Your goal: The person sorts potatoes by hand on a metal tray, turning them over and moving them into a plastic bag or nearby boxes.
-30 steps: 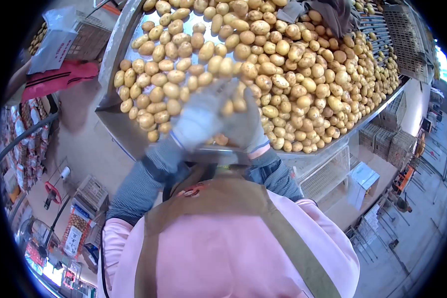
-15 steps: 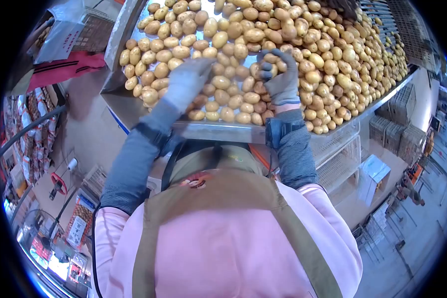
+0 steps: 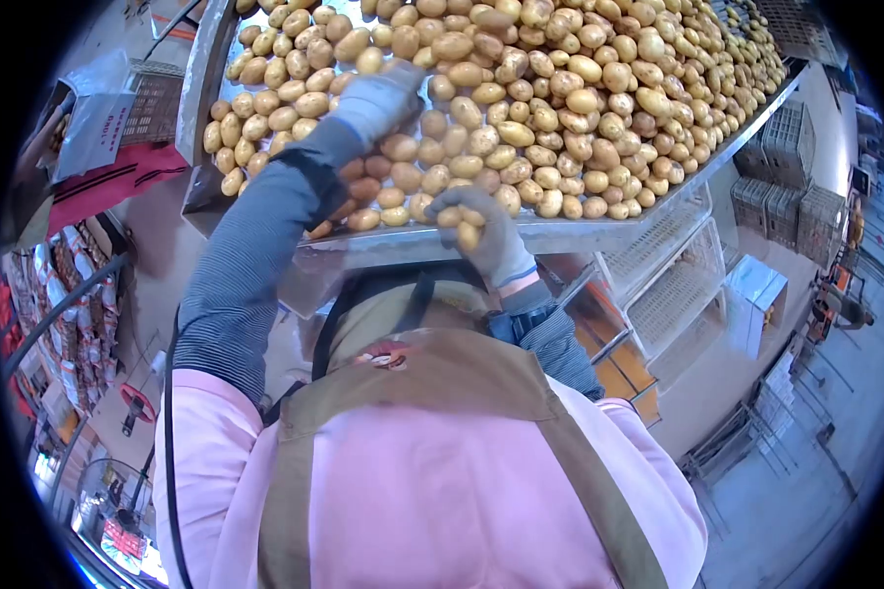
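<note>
Many yellow-brown potatoes (image 3: 581, 101) lie spread and heaped on a metal sorting table (image 3: 403, 241). My left hand (image 3: 378, 101), in a pale grey glove, reaches in among the potatoes left of centre. It is somewhat blurred, and its fingers are partly hidden, so their grip does not show. At the table's near edge, close to my body, my right hand (image 3: 496, 240) wears a grey glove too. Its fingers curl around a few potatoes (image 3: 469, 236).
Plastic crates (image 3: 673, 280) are stacked below the table's right side, with more crates (image 3: 791, 137) farther right. A white box (image 3: 753, 306) stands on the floor. At left are a printed white bag (image 3: 93, 128), a pink cloth (image 3: 118, 187) and filled sacks (image 3: 69, 294).
My right hand has come from the heap back to the near edge, holding potatoes. My left hand has moved slightly up in view. The dark gloved hand at the top has left the view.
</note>
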`<state>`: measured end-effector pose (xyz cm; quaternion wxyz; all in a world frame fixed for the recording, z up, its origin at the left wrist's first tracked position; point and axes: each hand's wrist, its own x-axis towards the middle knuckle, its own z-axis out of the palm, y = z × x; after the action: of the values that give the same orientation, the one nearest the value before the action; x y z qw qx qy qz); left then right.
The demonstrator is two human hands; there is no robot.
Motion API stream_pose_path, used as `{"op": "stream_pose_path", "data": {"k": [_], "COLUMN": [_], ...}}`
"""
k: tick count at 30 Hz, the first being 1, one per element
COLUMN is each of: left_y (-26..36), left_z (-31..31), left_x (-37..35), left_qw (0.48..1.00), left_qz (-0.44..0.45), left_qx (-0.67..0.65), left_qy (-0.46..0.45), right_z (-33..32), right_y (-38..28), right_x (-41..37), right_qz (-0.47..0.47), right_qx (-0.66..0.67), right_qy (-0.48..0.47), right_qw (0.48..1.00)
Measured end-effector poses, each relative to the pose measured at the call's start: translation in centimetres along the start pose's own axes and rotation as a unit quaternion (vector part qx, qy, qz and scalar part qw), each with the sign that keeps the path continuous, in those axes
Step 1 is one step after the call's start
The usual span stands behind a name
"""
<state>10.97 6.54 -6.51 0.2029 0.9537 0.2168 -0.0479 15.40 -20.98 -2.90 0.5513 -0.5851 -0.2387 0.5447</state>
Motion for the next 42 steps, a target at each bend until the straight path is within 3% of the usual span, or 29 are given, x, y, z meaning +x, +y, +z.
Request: {"op": "stream_pose_path", "data": {"k": [1, 4, 5, 6, 7, 8, 10, 11, 12, 13, 14, 16, 18, 19, 22, 23, 24, 26, 27, 29, 31, 34, 36, 37, 38, 39, 40, 41, 42], "left_y": [-0.8, -0.4, 2.3, 3.6, 4.9, 6.3, 8.9, 8.5, 7.7, 7.2, 7.1, 7.9, 8.9, 9.4, 10.1, 9.5, 9.1, 9.7, 9.3, 8.2, 6.7, 5.0, 4.7, 1.2, -0.1, -1.4, -1.9, -2.1, -1.5], "left_z": [-0.4, -1.5, -3.2, -2.5, -1.5, -0.9, -1.4, -1.1, -0.1, 1.0, 2.7, 5.0, 5.0, 4.6, 3.4, 3.9, 4.1, 4.9, 4.8, 4.3, 5.5, 3.3, -1.6, -0.2, -1.6, -0.9, -0.7, -0.2, -0.1], "left_x": [-0.7, -4.2, -6.2, -8.1, -9.5, -11.1, -13.0, -12.7, -12.1, -11.5, -11.0, -9.1, -8.0, -7.5, -5.9, -5.5, -5.4, -5.9, -6.6, -8.2, -9.9, -11.4, -10.8, -9.5, -8.2, -6.6, -5.4, -4.4, -3.3], "left_qw": [0.996, 0.966, 0.968, 0.942, 0.959, 0.972, 0.944, 0.966, 0.981, 0.989, 0.991, 0.981, 0.975, 0.97, 0.969, 0.97, 0.971, 0.984, 0.99, 0.994, 0.964, 0.864, 0.863, 0.951, 0.978, 0.991, 0.989, 0.989, 0.988], "left_qz": [-0.04, -0.031, -0.093, -0.076, 0.011, 0.031, 0.044, 0.067, 0.091, 0.111, 0.129, 0.165, 0.156, 0.153, 0.138, 0.146, 0.15, 0.068, 0.066, 0.047, -0.025, -0.154, -0.239, -0.072, -0.012, 0.016, 0.042, 0.036, 0.032], "left_qx": [-0.079, -0.114, -0.127, -0.275, -0.226, -0.215, -0.304, -0.235, -0.165, -0.095, -0.031, 0.103, 0.143, 0.164, 0.133, 0.119, 0.105, 0.108, 0.067, -0.093, -0.247, -0.454, -0.419, -0.176, -0.072, 0.031, 0.134, 0.141, 0.149], "left_qy": [0.033, 0.231, 0.194, 0.175, 0.169, 0.093, 0.117, 0.085, 0.054, 0.023, 0.017, 0.007, -0.066, -0.098, -0.154, -0.154, -0.153, -0.122, -0.103, -0.015, 0.097, 0.152, 0.15, 0.243, 0.195, 0.126, 0.054, 0.026, -0.003], "right_z": [0.1, 0.4, 0.3, 0.2, 1.1, 0.8, 0.3, 0.3, 0.2, -0.3, -1.6, -4.0, -4.8, -4.7, -3.2, -2.8, -2.6, -2.1, -0.9, -1.0, -0.7, 0.0, -0.9, -1.6, -2.6, -3.7, -4.5, -5.4, -6.3], "right_y": [-0.2, -1.9, -1.3, -0.7, -0.3, 0.4, 1.6, 1.7, 1.6, 1.6, 2.1, 2.8, 0.4, 0.0, -0.5, -1.1, -0.5, 1.3, 0.9, 2.0, 1.7, -0.4, -1.0, -1.2, -1.5, -1.7, -1.9, -2.0, -2.3], "right_x": [-0.1, -0.3, -0.2, -0.1, 0.0, -0.2, -0.6, -1.7, -2.7, -3.6, -4.2, -4.5, -5.6, -5.7, -5.0, -5.0, -4.8, -3.6, -3.8, -3.3, -3.2, -3.1, -2.1, -1.7, -1.1, -0.3, 1.0, 2.3, 4.3], "right_qz": [-0.022, 0.045, -0.025, -0.097, -0.107, -0.102, -0.091, -0.017, 0.055, 0.022, 0.044, 0.078, 0.045, 0.007, -0.129, -0.131, -0.088, 0.002, 0.038, 0.055, 0.089, 0.104, 0.085, 0.078, -0.017, -0.111, -0.136, -0.157, -0.119], "right_qx": [-0.069, 0.067, -0.035, -0.136, -0.086, -0.066, -0.026, 0.167, 0.352, 0.263, 0.393, 0.628, 0.41, 0.306, 0.013, -0.005, 0.159, 0.471, 0.324, 0.342, 0.448, 0.511, 0.553, 0.573, 0.351, 0.102, 0.006, -0.09, -0.026], "right_qy": [-0.021, -0.039, -0.051, -0.048, -0.028, -0.031, -0.034, -0.043, -0.049, -0.025, -0.036, -0.058, 0.046, 0.065, 0.085, 0.066, 0.051, 0.013, 0.111, 0.09, 0.085, 0.076, 0.029, 0.007, 0.074, 0.134, 0.15, 0.171, 0.161], "right_qw": [0.997, 0.996, 0.998, 0.985, 0.99, 0.992, 0.995, 0.985, 0.933, 0.964, 0.918, 0.772, 0.91, 0.95, 0.988, 0.989, 0.982, 0.882, 0.939, 0.934, 0.885, 0.85, 0.828, 0.816, 0.933, 0.979, 0.979, 0.968, 0.979]}}
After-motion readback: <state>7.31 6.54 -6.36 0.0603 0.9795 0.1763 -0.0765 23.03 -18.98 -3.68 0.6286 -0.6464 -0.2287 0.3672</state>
